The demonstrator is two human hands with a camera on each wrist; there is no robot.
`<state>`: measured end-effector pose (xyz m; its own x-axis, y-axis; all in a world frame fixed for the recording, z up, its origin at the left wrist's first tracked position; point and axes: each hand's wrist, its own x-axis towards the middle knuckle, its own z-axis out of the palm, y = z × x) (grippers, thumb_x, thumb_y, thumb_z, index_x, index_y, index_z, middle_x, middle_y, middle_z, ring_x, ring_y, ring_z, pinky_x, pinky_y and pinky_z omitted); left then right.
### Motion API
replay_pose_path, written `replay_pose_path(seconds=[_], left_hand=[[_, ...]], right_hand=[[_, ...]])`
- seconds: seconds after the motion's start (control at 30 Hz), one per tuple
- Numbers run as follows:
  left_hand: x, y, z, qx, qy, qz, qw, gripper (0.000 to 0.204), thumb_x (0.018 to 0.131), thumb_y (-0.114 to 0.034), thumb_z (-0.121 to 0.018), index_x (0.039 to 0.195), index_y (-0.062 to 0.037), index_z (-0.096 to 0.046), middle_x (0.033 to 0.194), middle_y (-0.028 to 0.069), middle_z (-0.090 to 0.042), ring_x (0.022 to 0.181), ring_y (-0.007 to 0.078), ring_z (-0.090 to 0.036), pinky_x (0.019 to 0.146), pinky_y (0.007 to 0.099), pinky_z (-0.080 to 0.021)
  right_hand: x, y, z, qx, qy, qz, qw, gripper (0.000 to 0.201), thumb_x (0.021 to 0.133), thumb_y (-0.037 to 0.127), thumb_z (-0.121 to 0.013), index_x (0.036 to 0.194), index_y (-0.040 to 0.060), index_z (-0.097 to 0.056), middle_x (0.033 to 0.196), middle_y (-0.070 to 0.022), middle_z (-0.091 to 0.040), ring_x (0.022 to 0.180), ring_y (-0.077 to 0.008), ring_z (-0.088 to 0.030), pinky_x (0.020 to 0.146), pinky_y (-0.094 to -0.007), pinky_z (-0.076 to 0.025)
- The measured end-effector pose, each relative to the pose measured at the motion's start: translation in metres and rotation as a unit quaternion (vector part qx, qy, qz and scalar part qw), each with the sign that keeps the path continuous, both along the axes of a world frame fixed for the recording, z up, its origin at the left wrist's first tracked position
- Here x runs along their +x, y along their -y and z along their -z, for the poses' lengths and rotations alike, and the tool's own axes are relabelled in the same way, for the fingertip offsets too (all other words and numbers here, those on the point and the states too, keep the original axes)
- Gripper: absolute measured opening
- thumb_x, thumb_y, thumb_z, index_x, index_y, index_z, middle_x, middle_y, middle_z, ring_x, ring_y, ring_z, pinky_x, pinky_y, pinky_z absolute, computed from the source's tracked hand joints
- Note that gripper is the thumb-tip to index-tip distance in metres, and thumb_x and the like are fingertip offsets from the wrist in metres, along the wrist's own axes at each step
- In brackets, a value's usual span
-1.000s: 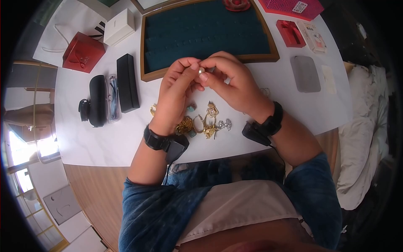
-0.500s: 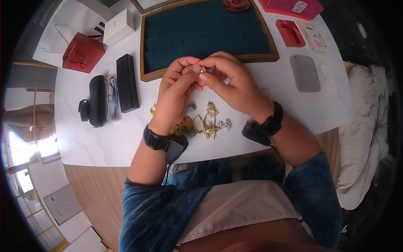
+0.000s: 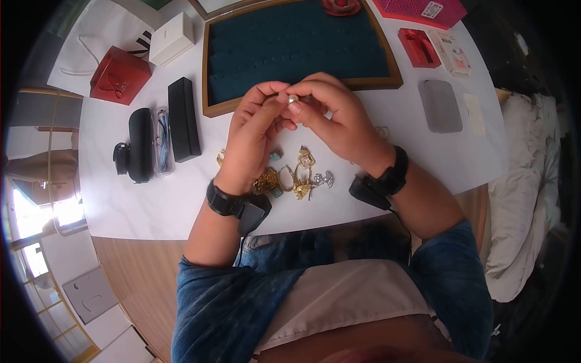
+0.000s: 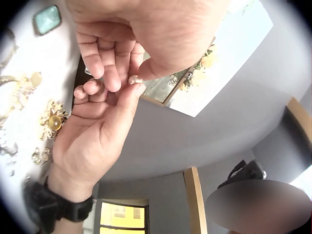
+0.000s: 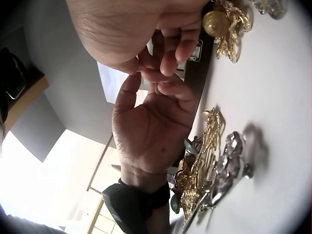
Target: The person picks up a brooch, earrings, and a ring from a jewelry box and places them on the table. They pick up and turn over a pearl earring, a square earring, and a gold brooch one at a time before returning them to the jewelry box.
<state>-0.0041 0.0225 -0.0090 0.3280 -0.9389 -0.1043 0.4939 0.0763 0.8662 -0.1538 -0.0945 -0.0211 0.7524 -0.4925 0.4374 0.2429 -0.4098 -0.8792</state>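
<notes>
A small round pearl (image 3: 293,99) sits between the fingertips of both hands, close in front of the display tray. My right hand (image 3: 342,121) pinches it between thumb and forefinger. My left hand (image 3: 249,130) meets it from the other side, thumb and fingertips on it, the other fingers curled. The left wrist view shows the pearl (image 4: 135,79) at the meeting thumbs; in the right wrist view fingers hide most of it. Below the hands lie gold chain jewellery (image 3: 265,181), a gold square piece (image 3: 306,160), a silver brooch-like piece (image 3: 325,179) and a turquoise stone piece (image 4: 48,19).
Behind the hands stands a wood-framed tray (image 3: 290,42) lined in dark green. On the left are a long black box (image 3: 184,120), a black case (image 3: 141,145), a red bag (image 3: 121,75) and a white box (image 3: 172,40). A red gift box (image 3: 419,48) and a grey case (image 3: 440,106) lie right.
The pearl has shifted slightly up and right between the fingertips and shows more fully now. Both hands stay in nearly the same place; the jewellery on the table has not moved.
</notes>
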Motion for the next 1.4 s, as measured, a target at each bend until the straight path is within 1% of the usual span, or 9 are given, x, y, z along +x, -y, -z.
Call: replay_pose_path(seconds=[0.1,0.13,0.23,0.6,0.73,0.9,1.0,1.13,1.4], left_hand=[[0.0031,-0.0001,0.0050,-0.006,0.010,0.011,1.000,0.022,0.109,-0.016,-0.057,0.127,-0.0051,-0.060,0.110,0.0044,-0.071,0.093,0.0103,-0.065,0.084,0.0251,-0.052],[0.0041,-0.0003,0.0066,-0.010,0.016,0.017,1.000,0.022,0.110,-0.018,-0.056,0.128,-0.0061,-0.060,0.111,0.0045,-0.071,0.095,0.0103,-0.065,0.085,0.0254,-0.051],[0.0032,0.0001,0.0051,-0.018,-0.010,0.012,1.000,0.021,0.107,-0.012,-0.061,0.126,-0.0032,-0.061,0.106,0.0031,-0.070,0.089,0.0093,-0.065,0.082,0.0241,-0.052],[0.0024,0.0012,0.0026,-0.010,-0.015,0.016,1.000,0.023,0.108,-0.016,-0.059,0.127,-0.0018,-0.061,0.108,0.0057,-0.071,0.090,0.0116,-0.066,0.083,0.0255,-0.053],[0.0015,0.0009,0.0003,-0.001,-0.010,0.011,1.000,0.023,0.108,-0.013,-0.057,0.127,-0.0007,-0.060,0.110,0.0067,-0.071,0.091,0.0126,-0.067,0.083,0.0261,-0.054],[0.0036,0.0009,0.0058,-0.013,-0.014,0.015,1.000,0.022,0.108,-0.014,-0.059,0.126,-0.0018,-0.061,0.107,0.0052,-0.070,0.090,0.0108,-0.066,0.083,0.0247,-0.053],[0.0047,0.0004,0.0076,-0.014,-0.010,0.020,1.000,0.021,0.108,-0.015,-0.061,0.125,-0.0025,-0.062,0.105,0.0042,-0.070,0.090,0.0097,-0.065,0.083,0.0238,-0.053],[0.0050,0.0004,0.0071,-0.025,-0.006,0.029,0.999,0.021,0.108,-0.016,-0.061,0.125,-0.0029,-0.062,0.105,0.0039,-0.070,0.089,0.0095,-0.065,0.083,0.0236,-0.053],[0.0004,0.0011,0.0001,0.004,-0.007,0.008,1.000,0.023,0.109,-0.016,-0.056,0.127,-0.0021,-0.061,0.108,0.0051,-0.070,0.090,0.0112,-0.066,0.084,0.0260,-0.053]], right_hand=[[0.0013,-0.0016,0.0000,0.031,0.008,-0.009,0.999,0.020,0.103,0.012,-0.068,0.120,0.0005,-0.068,0.109,-0.0071,-0.063,0.090,-0.0143,-0.066,0.079,-0.0273,-0.054],[0.0010,-0.0013,-0.0001,0.020,0.005,-0.008,1.000,0.020,0.103,0.012,-0.068,0.119,0.0006,-0.068,0.109,-0.0070,-0.063,0.090,-0.0141,-0.066,0.079,-0.0273,-0.054],[0.0002,-0.0008,-0.0012,0.003,0.000,-0.007,1.000,0.019,0.103,0.012,-0.068,0.119,0.0008,-0.069,0.109,-0.0069,-0.063,0.089,-0.0138,-0.066,0.078,-0.0271,-0.054],[0.0006,-0.0009,-0.0003,0.030,0.006,-0.004,1.000,0.019,0.104,0.013,-0.067,0.118,0.0002,-0.068,0.108,-0.0071,-0.062,0.090,-0.0141,-0.064,0.078,-0.0277,-0.053],[0.0016,0.0003,0.0030,0.008,0.011,0.001,1.000,0.019,0.104,0.012,-0.067,0.118,0.0001,-0.068,0.108,-0.0071,-0.062,0.091,-0.0141,-0.064,0.079,-0.0278,-0.053],[0.0005,-0.0014,-0.0006,0.044,0.002,-0.015,0.999,0.019,0.103,0.012,-0.067,0.118,0.0004,-0.068,0.107,-0.0067,-0.062,0.090,-0.0139,-0.064,0.079,-0.0280,-0.053],[0.0012,-0.0008,0.0017,0.013,0.003,-0.009,1.000,0.019,0.103,0.012,-0.068,0.118,0.0005,-0.068,0.107,-0.0064,-0.062,0.089,-0.0134,-0.063,0.077,-0.0276,-0.052],[0.0020,-0.0017,0.0041,0.039,0.005,-0.016,0.999,0.019,0.103,0.013,-0.068,0.118,0.0003,-0.068,0.107,-0.0064,-0.062,0.089,-0.0132,-0.063,0.077,-0.0275,-0.052],[0.0009,-0.0014,-0.0006,0.033,0.003,-0.006,0.999,0.020,0.103,0.012,-0.068,0.118,-0.0011,-0.068,0.109,-0.0072,-0.062,0.093,-0.0139,-0.066,0.080,-0.0264,-0.054]])
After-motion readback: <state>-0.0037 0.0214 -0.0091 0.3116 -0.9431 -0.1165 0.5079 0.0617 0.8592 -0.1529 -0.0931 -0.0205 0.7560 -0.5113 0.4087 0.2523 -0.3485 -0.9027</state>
